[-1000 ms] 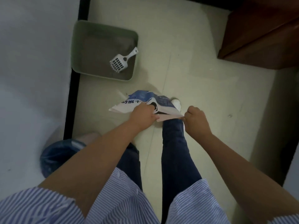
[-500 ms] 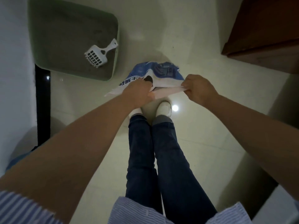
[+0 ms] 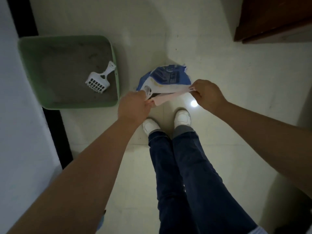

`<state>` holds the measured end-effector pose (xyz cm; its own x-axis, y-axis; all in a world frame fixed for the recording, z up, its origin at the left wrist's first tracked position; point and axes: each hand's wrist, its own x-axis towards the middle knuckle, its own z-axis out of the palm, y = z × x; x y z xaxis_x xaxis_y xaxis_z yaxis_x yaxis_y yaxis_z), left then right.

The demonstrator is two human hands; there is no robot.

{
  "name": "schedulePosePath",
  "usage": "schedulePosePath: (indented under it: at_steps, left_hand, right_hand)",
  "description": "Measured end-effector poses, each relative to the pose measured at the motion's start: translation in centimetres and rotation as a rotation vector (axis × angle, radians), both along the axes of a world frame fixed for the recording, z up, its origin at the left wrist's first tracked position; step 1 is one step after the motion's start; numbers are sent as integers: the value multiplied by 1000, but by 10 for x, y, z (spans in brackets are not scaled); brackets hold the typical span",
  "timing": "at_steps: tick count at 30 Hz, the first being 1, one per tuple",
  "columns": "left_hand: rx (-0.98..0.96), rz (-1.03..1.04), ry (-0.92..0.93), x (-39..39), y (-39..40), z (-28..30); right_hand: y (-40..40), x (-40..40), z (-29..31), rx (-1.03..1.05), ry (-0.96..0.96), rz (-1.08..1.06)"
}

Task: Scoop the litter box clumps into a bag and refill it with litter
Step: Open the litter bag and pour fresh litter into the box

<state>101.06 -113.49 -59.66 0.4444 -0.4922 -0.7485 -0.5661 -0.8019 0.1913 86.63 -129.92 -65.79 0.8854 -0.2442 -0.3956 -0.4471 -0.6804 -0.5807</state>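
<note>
A blue and white litter bag (image 3: 166, 78) hangs in front of my feet, its mouth held open between both hands. My left hand (image 3: 133, 107) grips the left end of the top edge, and my right hand (image 3: 208, 94) pinches the right end. To the left on the floor sits the green litter box (image 3: 116, 65) filled with grey litter. A white slotted scoop (image 3: 99, 79) lies in the box's near right corner, its handle leaning on the rim.
A dark wooden cabinet (image 3: 273, 19) stands at the upper right. A white wall with a black strip (image 3: 57, 135) runs along the left. My white shoes (image 3: 182, 118) stand on the pale tiled floor just behind the bag.
My view has shifted, so the litter box now appears lower and nearer the bag. My hands have spread further apart, stretching the bag's mouth wider. The blue bin at lower left has left the view.
</note>
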Motion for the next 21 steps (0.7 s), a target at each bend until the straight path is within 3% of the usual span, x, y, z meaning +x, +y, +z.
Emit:
schedulePosePath:
  at_steps: [4, 8, 13, 18, 21]
  left_hand:
    - [51, -154, -74, -8, -6, -3]
    - [-58, -404, 71, -45, -26, -18]
    - [14, -176, 156, -84, -31, -25]
    - [40, -278, 39, -86, -33, -30]
    - [43, -357, 84, -73, -28, -33]
  right_hand:
    - [5, -5, -5, -71, -129, 76]
    - [4, -24, -8, -67, -106, 120]
    - [1, -34, -8, -2, -1, 47]
    - [-2, -29, -5, 24, 95, 104]
    - [-6, -23, -4, 55, 129, 102]
